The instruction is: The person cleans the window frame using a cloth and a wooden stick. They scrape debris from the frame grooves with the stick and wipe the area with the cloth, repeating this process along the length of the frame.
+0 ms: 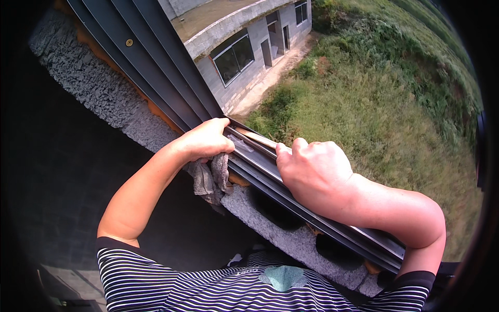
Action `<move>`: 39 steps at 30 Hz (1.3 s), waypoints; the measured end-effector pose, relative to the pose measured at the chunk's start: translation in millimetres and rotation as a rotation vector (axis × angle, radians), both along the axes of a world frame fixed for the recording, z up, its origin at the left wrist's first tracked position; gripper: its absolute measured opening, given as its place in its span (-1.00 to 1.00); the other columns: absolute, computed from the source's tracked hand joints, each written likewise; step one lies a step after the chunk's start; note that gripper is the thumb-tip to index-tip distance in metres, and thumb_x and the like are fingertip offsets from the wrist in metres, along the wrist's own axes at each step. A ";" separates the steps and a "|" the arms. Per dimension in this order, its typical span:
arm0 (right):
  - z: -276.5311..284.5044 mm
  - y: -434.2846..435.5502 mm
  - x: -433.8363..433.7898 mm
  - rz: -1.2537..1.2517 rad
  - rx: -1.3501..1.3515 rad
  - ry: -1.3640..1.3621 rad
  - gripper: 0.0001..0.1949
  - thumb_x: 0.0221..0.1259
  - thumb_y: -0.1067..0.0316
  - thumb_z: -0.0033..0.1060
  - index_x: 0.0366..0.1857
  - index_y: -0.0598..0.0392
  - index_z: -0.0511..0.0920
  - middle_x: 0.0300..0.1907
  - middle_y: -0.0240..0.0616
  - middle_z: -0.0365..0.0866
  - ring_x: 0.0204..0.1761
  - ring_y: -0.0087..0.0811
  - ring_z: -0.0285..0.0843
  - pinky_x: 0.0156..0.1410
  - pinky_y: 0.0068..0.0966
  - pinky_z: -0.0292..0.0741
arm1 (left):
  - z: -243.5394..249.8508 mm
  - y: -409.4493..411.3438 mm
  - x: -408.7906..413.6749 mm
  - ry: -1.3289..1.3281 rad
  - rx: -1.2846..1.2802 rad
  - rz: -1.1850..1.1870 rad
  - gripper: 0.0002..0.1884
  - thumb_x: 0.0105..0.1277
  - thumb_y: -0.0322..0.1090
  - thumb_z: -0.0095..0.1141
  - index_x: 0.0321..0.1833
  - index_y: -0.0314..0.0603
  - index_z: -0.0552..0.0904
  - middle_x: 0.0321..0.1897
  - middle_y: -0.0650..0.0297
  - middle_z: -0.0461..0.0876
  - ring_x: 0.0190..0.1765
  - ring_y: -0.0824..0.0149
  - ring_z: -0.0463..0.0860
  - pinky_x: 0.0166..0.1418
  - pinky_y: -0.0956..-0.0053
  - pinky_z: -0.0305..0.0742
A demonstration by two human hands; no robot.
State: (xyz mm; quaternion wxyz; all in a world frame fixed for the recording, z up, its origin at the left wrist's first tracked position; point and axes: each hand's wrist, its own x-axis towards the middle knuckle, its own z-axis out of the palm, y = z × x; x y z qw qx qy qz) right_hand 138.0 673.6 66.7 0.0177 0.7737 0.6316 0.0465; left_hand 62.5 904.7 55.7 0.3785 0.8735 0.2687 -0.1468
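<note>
My left hand [208, 138] is at the lower corner of a dark metal window frame, thumb and forefinger against the sill track. A crumpled grey cloth [213, 175] hangs below its palm, held by the curled lower fingers. My right hand [314, 167] is closed in a fist on a thin, pale stick-like tool [251, 134], which lies slantwise along the outer groove of the sill track [253, 154]. The tool's far end reaches toward the corner by my left hand; the rest is hidden in my fist. A scrap of clear film [239, 143] lies in the track.
The ribbed side jamb [152, 66] carries a brass-coloured screw [129, 42]. Orange foam [156, 111] lines the joint with the rough cement wall edge [97, 85]. Below the sill are hollow blocks [269, 230] with dark cavities. Outside, far below, are grass [351, 117] and a grey block building [249, 58].
</note>
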 end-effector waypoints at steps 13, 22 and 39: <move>-7.5 13.3 13.6 -0.022 0.237 0.114 -0.77 0.28 0.34 0.00 -0.21 0.25 0.61 -0.35 0.00 0.65 -0.34 -0.12 0.72 -0.29 -0.26 0.64 | -0.2 -1.8 -0.2 -0.027 -0.084 0.025 -0.33 0.05 -0.48 0.06 0.32 -0.54 0.34 -0.61 0.32 0.50 -0.70 0.53 0.37 -0.75 0.54 0.18; -18.4 9.2 11.2 -0.026 0.212 -0.008 -0.74 0.30 0.31 0.01 -0.01 0.14 0.55 -0.35 -0.07 0.56 -0.31 -0.13 0.68 -0.32 -0.25 0.60 | -6.1 -0.6 -6.8 -0.098 -0.125 0.061 -0.25 0.06 -0.48 0.06 0.41 -0.55 0.25 -0.61 0.32 0.51 -0.71 0.54 0.37 -0.75 0.55 0.19; -9.3 -6.7 -16.9 0.220 0.406 -0.202 -0.65 0.10 0.33 0.14 -0.03 0.23 0.59 -0.44 -0.26 0.43 -0.45 -0.39 0.50 -0.48 -0.45 0.46 | -3.7 -18.2 -79.0 -0.265 -0.007 0.084 -0.15 0.08 -0.46 0.06 0.45 -0.69 0.06 -0.64 0.30 0.46 -0.55 0.57 0.43 -0.44 0.60 0.39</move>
